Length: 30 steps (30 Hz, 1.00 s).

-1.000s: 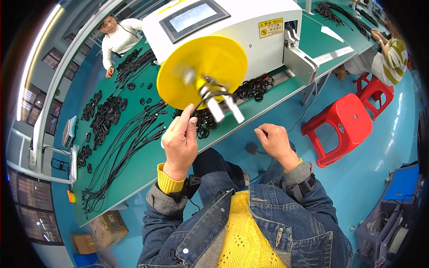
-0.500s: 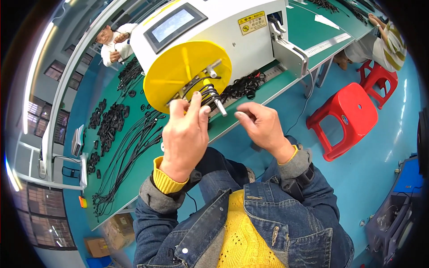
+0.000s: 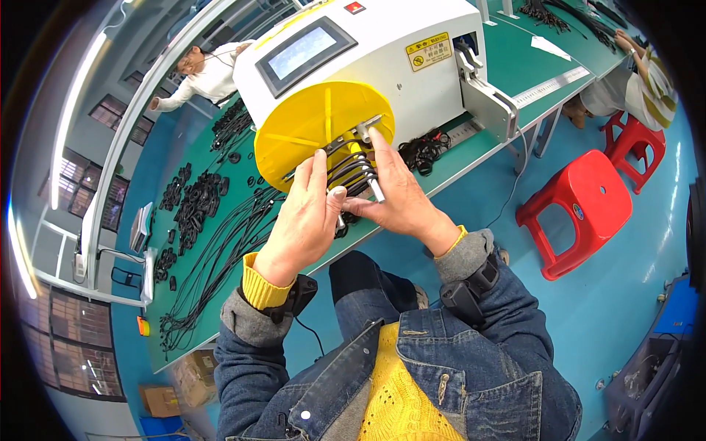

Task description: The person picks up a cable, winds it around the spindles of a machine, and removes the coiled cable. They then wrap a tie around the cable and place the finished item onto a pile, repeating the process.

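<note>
A coil of black cable (image 3: 354, 173) is wound round the metal posts in front of a yellow disc (image 3: 294, 131) on a white winding machine (image 3: 390, 44). My left hand (image 3: 298, 229) holds the coil's left side, fingers stretched up along it and thumb toward me. From the right, my right hand (image 3: 403, 202) closes on the coil, its fingers reaching up beside a metal post and its thumb underneath. The thumbs come close together below the coil. Part of the cable is hidden behind my fingers.
Long black cables (image 3: 213, 268) and piles of small black parts (image 3: 198, 209) lie on the green table (image 3: 471, 158) to the left. Another cable bundle (image 3: 425, 151) rests beside the machine. Red stools (image 3: 588, 213) stand at right. Two other people are beyond the table.
My right hand has moved left and up from beside the posts onto the coil. My left hand has come against the coil's other side. The view has shifted slightly.
</note>
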Each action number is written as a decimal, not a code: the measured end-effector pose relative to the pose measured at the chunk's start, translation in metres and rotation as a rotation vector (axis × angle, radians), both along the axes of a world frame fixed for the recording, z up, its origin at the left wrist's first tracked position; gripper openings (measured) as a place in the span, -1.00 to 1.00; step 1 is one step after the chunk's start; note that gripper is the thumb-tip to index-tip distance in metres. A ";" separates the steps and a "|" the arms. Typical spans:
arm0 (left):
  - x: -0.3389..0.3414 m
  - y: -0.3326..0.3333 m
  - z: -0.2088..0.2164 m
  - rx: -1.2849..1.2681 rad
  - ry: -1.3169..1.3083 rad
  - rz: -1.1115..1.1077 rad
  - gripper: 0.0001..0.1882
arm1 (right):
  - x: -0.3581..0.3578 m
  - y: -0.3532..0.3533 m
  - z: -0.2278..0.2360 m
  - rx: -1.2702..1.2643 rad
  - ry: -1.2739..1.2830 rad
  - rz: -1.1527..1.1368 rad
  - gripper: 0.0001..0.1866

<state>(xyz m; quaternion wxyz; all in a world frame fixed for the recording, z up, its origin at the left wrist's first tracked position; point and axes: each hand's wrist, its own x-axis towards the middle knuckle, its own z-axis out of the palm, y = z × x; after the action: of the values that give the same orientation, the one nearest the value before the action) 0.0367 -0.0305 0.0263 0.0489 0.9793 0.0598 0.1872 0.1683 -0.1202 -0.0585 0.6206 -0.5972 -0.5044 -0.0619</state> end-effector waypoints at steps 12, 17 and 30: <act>0.009 -0.010 -0.002 -0.060 -0.076 -0.068 -0.61 | -0.014 0.006 -0.005 0.181 0.133 0.006 -0.47; 0.016 -0.018 -0.002 -0.210 -0.065 0.013 -0.72 | -0.025 0.008 -0.002 0.203 0.247 -0.042 -0.59; -0.024 -0.066 -0.020 -0.392 0.177 0.053 -0.75 | -0.052 -0.065 -0.015 -0.111 0.186 0.039 -0.76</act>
<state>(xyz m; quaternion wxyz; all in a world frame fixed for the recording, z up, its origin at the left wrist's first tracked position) 0.0132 -0.0969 0.0062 0.2279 0.9618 0.1247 0.0863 0.1167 -0.1852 -0.0737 0.6318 -0.6239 -0.4587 0.0338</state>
